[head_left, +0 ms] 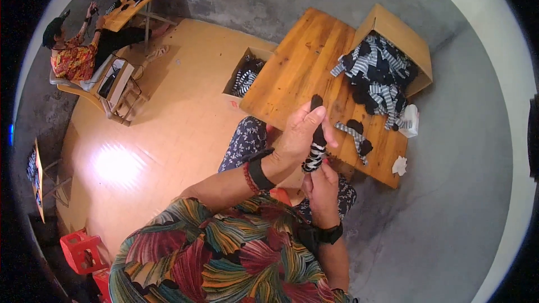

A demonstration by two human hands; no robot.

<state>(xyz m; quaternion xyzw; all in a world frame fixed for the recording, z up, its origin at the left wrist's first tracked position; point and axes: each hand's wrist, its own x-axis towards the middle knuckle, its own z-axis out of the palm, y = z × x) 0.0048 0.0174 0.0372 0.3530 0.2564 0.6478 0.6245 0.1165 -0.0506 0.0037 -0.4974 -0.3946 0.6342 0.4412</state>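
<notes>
Striped sock (pixel 316 146) — both hands clamped on it, left hand (pixel 300 134) above, right hand (pixel 321 182) below — over the wooden table (pixel 297 73).

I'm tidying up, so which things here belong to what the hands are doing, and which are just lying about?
In hand: striped sock, left hand, right hand, sock pile, wooden table.
Lying about: red stool, white tissue.

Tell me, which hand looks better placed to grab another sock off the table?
Probably the left hand: it is raised nearer the table and grips only the upper part of the held sock. The right hand sits lower, holding the sock's bottom end.
</notes>
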